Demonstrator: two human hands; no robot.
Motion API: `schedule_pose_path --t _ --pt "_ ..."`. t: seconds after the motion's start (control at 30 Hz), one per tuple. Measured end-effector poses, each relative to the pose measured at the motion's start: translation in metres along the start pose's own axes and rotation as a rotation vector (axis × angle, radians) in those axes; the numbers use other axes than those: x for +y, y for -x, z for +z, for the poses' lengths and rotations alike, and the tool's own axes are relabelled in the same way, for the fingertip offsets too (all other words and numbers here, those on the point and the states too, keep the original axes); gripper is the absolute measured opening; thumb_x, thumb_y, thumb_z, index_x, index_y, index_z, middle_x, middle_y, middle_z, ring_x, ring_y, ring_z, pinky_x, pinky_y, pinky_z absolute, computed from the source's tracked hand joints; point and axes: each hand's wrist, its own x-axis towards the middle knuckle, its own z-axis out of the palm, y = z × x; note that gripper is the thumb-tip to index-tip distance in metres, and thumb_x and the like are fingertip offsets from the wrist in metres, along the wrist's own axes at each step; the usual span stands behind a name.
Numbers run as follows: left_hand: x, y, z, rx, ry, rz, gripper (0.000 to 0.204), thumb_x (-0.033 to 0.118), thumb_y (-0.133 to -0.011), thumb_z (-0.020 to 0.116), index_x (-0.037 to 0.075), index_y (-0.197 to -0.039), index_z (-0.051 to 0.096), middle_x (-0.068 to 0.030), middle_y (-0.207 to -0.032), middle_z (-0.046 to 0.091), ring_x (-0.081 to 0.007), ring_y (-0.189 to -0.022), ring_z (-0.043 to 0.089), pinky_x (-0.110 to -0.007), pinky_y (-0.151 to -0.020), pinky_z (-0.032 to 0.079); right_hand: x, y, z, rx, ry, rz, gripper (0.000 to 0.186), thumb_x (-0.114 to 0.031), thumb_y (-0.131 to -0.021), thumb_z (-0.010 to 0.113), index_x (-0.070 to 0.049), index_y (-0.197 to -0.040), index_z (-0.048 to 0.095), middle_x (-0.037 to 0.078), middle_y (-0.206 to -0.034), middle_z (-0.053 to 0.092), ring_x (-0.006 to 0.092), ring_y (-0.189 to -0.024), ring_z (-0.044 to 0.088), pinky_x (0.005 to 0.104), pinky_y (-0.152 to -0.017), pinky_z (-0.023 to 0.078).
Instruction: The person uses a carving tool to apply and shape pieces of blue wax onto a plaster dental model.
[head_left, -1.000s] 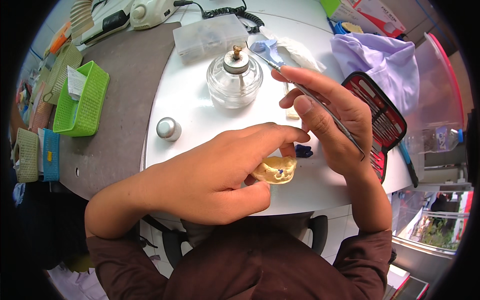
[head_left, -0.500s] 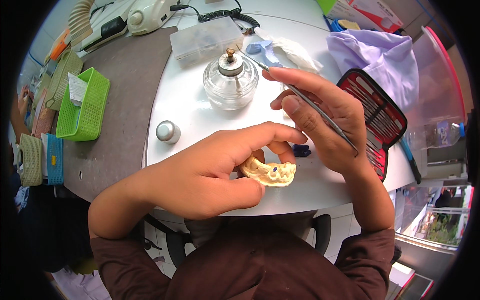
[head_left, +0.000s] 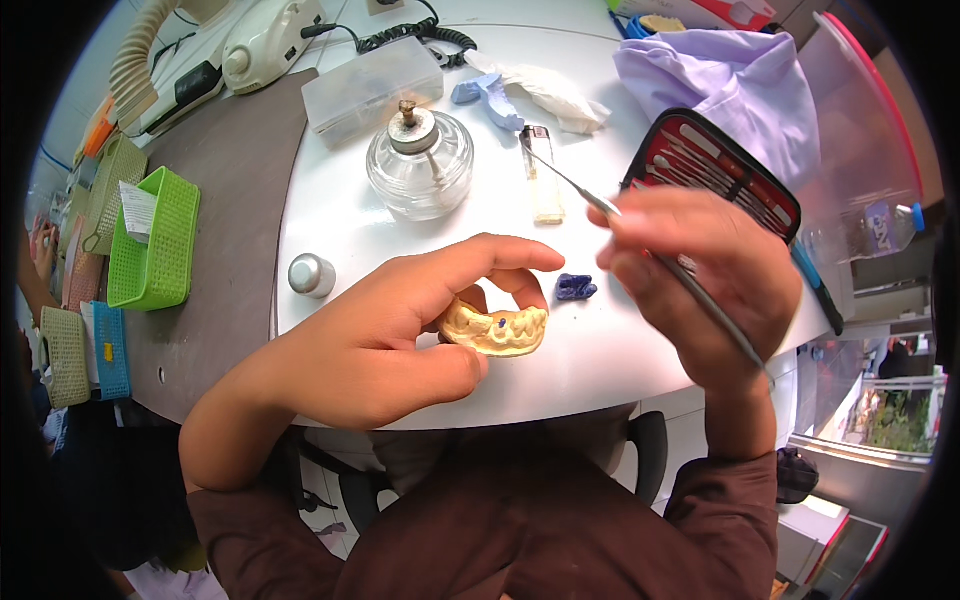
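in the head view, the left hand [head_left: 400, 340] grasps a yellowish dental cast [head_left: 500, 335] between thumb and curled fingers, near the middle of the near edge of the white table [head_left: 610, 370]; the row of teeth shows, with a small dark blue spot on it. the right hand [head_left: 715, 270], a little blurred, grips a slim metal tool [head_left: 662, 262] between thumb and fingers, well apart from the cast, the tool's thin end slanting far and left. that end overlaps the left edge of a clear lighter [head_left: 542, 190] with a dark top; i cannot tell whether they touch. between the two hands, just right of the cast, lies a dark blue lump [head_left: 576, 288]. far left of the cast stands a round glass burner [head_left: 420, 175] with a wick on top, and a silver cap [head_left: 312, 275] sits left of the left hand. behind the burner is a clear plastic box [head_left: 370, 92], with a pale blue moulded piece [head_left: 490, 98] to its right. on the right, an open tool case [head_left: 725, 165] with a red lining lies beyond the right hand, near a lilac cloth [head_left: 715, 90].
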Motion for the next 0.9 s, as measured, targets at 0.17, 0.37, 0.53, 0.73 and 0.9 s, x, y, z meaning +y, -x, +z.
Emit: schedule_pose_path --t 0.17,0.37,0.53,0.73,0.9 --pt "0.001 -0.006 0.001 0.015 -0.034 -0.061 0.072 0.005 -0.076 0.057 0.0 -0.146 0.042 -0.0094 -0.124 0.057 -0.0145 -0.112 0.057 -0.026 -0.096 0.043 -0.013 0.069 0.019 0.236 0.239 -0.002 0.032 0.008 -0.07 0.08 -0.007 -0.089 0.06 0.01 -0.076 0.069 0.0184 -0.058 0.064 0.0279 -0.049 0.05" --pt "0.0 -0.003 0.002 0.061 -0.061 -0.075 0.072 0.006 -0.076 0.057 -0.002 -0.145 0.042 -0.0104 -0.124 0.058 -0.0136 -0.107 0.057 -0.026 -0.093 0.044 -0.003 0.086 0.035 0.219 0.359 -0.042 0.034 0.007 -0.066 0.08 -0.008 -0.076 0.051 0.007 -0.07 0.063 0.0187 -0.05 0.054 0.0302 -0.044 0.043" --pt "0.0 -0.006 0.001 0.065 -0.067 -0.072 0.072 0.008 -0.076 0.058 -0.003 -0.145 0.042 -0.0104 -0.124 0.057 -0.0136 -0.104 0.056 -0.026 -0.091 0.044 -0.002 0.085 0.035 0.178 0.386 -0.061 0.033 0.008 -0.065 0.078 -0.007 -0.07 0.049 0.007 -0.071 0.061 0.0186 -0.05 0.054 0.031 -0.043 0.042" --pt "0.0 -0.005 0.002 0.066 -0.047 -0.075 0.072 0.008 -0.075 0.058 -0.002 -0.145 0.042 -0.0102 -0.124 0.057 -0.0137 -0.107 0.056 -0.026 -0.093 0.043 0.0 0.084 0.036 0.154 0.4 -0.071 0.031 0.008 -0.066 0.077 -0.006 -0.069 0.049 0.007 -0.071 0.061 0.0188 -0.051 0.054 0.0313 -0.043 0.042" --pt "0.001 -0.003 0.004 0.071 -0.012 -0.059 0.073 0.008 -0.075 0.057 -0.002 -0.145 0.042 -0.0103 -0.124 0.057 -0.0137 -0.109 0.056 -0.026 -0.095 0.043 -0.006 0.082 0.031 0.237 0.28 -0.044 0.024 0.008 -0.068 0.077 -0.005 -0.077 0.058 0.008 -0.074 0.064 0.0202 -0.054 0.058 0.0305 -0.049 0.047"
